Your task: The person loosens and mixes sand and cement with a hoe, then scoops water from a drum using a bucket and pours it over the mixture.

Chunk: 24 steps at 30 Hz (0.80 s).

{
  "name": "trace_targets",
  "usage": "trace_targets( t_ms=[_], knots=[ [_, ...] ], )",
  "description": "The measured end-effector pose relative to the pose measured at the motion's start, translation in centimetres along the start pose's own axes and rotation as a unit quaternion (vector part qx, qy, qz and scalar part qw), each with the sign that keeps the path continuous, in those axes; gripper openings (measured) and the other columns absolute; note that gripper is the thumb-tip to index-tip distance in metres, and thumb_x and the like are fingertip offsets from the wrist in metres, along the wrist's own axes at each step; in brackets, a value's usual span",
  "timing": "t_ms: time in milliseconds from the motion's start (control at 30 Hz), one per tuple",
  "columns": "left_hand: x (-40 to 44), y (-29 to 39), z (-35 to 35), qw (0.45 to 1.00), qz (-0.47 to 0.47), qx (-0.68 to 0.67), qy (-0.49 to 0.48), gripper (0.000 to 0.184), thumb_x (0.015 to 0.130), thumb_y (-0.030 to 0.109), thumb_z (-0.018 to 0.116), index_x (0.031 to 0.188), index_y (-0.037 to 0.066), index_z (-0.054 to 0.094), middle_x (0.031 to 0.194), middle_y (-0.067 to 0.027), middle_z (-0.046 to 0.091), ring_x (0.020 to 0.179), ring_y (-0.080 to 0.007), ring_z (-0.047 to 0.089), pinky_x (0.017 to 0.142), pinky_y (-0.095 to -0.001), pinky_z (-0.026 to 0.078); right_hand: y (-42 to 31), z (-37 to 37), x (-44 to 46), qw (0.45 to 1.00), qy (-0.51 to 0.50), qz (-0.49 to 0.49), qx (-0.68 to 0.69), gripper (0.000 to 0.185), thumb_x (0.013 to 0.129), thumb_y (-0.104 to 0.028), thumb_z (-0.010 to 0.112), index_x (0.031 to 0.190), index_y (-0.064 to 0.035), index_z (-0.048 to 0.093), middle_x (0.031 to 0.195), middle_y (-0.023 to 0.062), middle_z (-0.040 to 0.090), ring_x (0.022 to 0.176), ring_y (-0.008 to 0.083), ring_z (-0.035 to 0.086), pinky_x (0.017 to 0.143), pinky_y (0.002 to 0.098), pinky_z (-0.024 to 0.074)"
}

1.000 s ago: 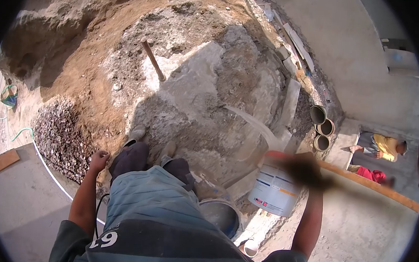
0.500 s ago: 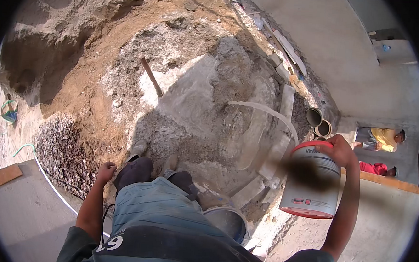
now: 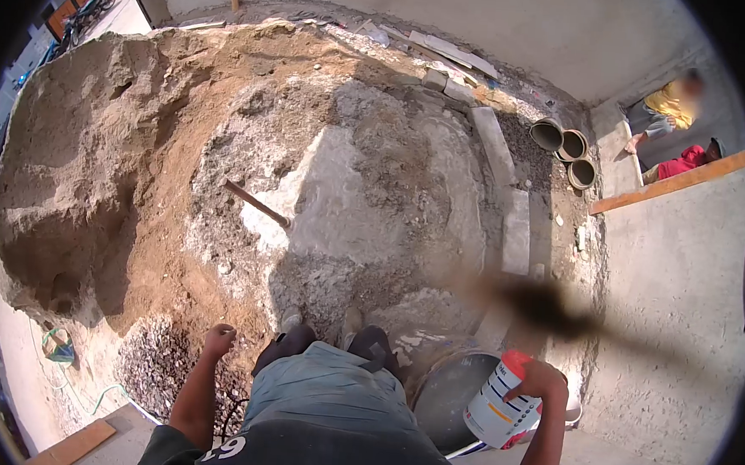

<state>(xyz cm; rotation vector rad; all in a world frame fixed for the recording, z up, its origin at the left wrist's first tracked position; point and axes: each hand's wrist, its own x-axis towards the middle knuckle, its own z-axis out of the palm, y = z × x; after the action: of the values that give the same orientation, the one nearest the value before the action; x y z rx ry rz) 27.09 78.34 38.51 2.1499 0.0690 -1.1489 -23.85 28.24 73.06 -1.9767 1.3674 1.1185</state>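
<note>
My right hand [image 3: 539,382] grips a white paint bucket [image 3: 498,411] by its red rim. The bucket tilts beside my right leg, over the mouth of a large dark drum [image 3: 444,390] with grey liquid in it. How full the bucket is, I cannot see. At my left side, my left hand [image 3: 219,340] hangs with its fingers curled and nothing visible in them, above a gravel pile [image 3: 160,356]. In front of my feet spreads a pale, wet heap of sand and gravel mix [image 3: 349,197]. A wooden handle [image 3: 259,205] sticks up out of it at a slant.
A big sand mound [image 3: 70,154] rises at the left. Concrete blocks [image 3: 516,228] edge the heap on the right, with several round containers [image 3: 546,135] beyond them. Two people, one in a yellow shirt [image 3: 672,104], sit near the wall. A dark blur [image 3: 547,307] crosses the view.
My right hand has lowered the bucket from beside the heap to the drum. The arc of water that fell on the heap is gone. My view has turned.
</note>
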Motion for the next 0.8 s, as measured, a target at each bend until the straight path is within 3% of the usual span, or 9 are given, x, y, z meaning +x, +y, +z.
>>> trace_targets(
  t_ms=[33, 200, 300, 400, 500, 600, 700, 767, 800],
  knots=[
    [0.5, 0.7, -0.4, 0.999, 0.012, 0.042, 0.001, 0.031, 0.085, 0.02, 0.069, 0.106, -0.002, 0.063, 0.078, -0.0108, 0.068, 0.058, -0.0162, 0.062, 0.049, -0.0289, 0.049, 1.1, 2.3, 1.2, 0.998, -0.068, 0.019, -0.001, 0.065, 0.048, -0.033, 0.09, 0.106, -0.0106, 0.071, 0.108, 0.0145, 0.07, 0.1, 0.0297, 0.067, 0.089, 0.0373, 0.0526],
    [-0.7, 5.2, 0.6, 0.997, 0.032, 0.065, -0.004, 0.035, 0.086, 0.022, 0.069, 0.111, -0.002, 0.062, 0.084, -0.0118, 0.069, 0.063, -0.0167, 0.064, 0.054, -0.0281, 0.05, 6.6, 16.3, 10.1, 0.986, -0.133, 0.038, -0.087, 0.069, 0.044, -0.037, 0.09, 0.105, -0.0099, 0.072, 0.112, 0.0138, 0.069, 0.105, 0.0292, 0.066, 0.089, 0.0403, 0.0521],
    [-2.5, 7.5, 2.0, 0.994, 0.061, 0.096, -0.003, 0.036, 0.085, 0.023, 0.069, 0.111, -0.001, 0.063, 0.082, -0.012, 0.069, 0.065, -0.0169, 0.066, 0.057, -0.029, 0.052, 8.4, 24.6, 16.0, 0.981, -0.115, 0.024, -0.154, 0.068, 0.046, -0.036, 0.09, 0.107, -0.0145, 0.073, 0.111, 0.0103, 0.07, 0.106, 0.0281, 0.066, 0.09, 0.0422, 0.0511],
    [-3.4, 7.4, 2.7, 0.977, 0.124, 0.173, -0.014, 0.037, 0.085, 0.024, 0.069, 0.111, -0.001, 0.064, 0.079, -0.0118, 0.069, 0.064, -0.0162, 0.066, 0.059, -0.0307, 0.052, 7.1, 28.5, 20.2, 0.96, -0.193, 0.005, -0.201, 0.06, 0.052, -0.033, 0.089, 0.109, -0.0191, 0.073, 0.114, 0.0087, 0.069, 0.113, 0.0267, 0.063, 0.092, 0.0443, 0.0489],
    [-6.4, 8.9, 3.1, 0.965, 0.133, 0.224, 0.017, 0.037, 0.085, 0.028, 0.069, 0.11, 0.001, 0.065, 0.081, -0.0123, 0.071, 0.066, -0.0175, 0.067, 0.061, -0.0317, 0.053, 6.5, 33.5, 24.2, 0.937, -0.256, -0.061, -0.229, 0.062, 0.063, -0.037, 0.084, 0.121, -0.0195, 0.067, 0.125, 0.0073, 0.064, 0.119, 0.0284, 0.059, 0.097, 0.0452, 0.0468],
    [-9.4, 8.1, 3.0, 0.967, 0.113, 0.224, 0.044, 0.036, 0.086, 0.028, 0.069, 0.11, 0.001, 0.065, 0.081, -0.0129, 0.071, 0.066, -0.018, 0.068, 0.061, -0.0325, 0.053, 5.2, 36.7, 26.9, 0.917, -0.314, -0.069, -0.234, 0.052, 0.07, -0.029, 0.078, 0.12, -0.0175, 0.067, 0.124, 0.0068, 0.064, 0.119, 0.0287, 0.058, 0.098, 0.0445, 0.0459],
    [-10.8, 5.9, 2.1, 0.965, 0.079, 0.251, 0.005, 0.036, 0.086, 0.028, 0.068, 0.109, 0.001, 0.065, 0.081, -0.0134, 0.07, 0.065, -0.0184, 0.068, 0.061, -0.0329, 0.053, 8.3, 43.2, 27.9, 0.993, -0.049, -0.047, -0.1, 0.047, 0.075, -0.028, 0.076, 0.117, -0.011, 0.066, 0.11, 0.0121, 0.066, 0.102, 0.0307, 0.061, 0.087, 0.0464, 0.0479],
    [-10.3, 3.7, 0.9, 0.96, 0.081, 0.269, -0.001, 0.034, 0.085, 0.027, 0.069, 0.105, -0.001, 0.066, 0.079, -0.0123, 0.07, 0.064, -0.0175, 0.067, 0.059, -0.0322, 0.053, 11.4, 46.9, 30.5, 0.989, 0.144, -0.014, -0.005, 0.044, 0.078, -0.028, 0.074, 0.116, -0.0068, 0.066, 0.101, 0.0156, 0.068, 0.091, 0.032, 0.063, 0.079, 0.0478, 0.0493],
    [-11.0, 4.3, 1.1, 0.964, 0.061, 0.258, 0.009, 0.033, 0.085, 0.026, 0.069, 0.104, -0.001, 0.067, 0.079, -0.0117, 0.07, 0.064, -0.017, 0.066, 0.059, -0.0318, 0.053, 11.7, 46.6, 30.9, 0.988, 0.151, -0.005, 0.004, 0.044, 0.078, -0.028, 0.073, 0.116, -0.0072, 0.066, 0.102, 0.0152, 0.068, 0.093, 0.0317, 0.062, 0.08, 0.0476, 0.0492]
  ],
)
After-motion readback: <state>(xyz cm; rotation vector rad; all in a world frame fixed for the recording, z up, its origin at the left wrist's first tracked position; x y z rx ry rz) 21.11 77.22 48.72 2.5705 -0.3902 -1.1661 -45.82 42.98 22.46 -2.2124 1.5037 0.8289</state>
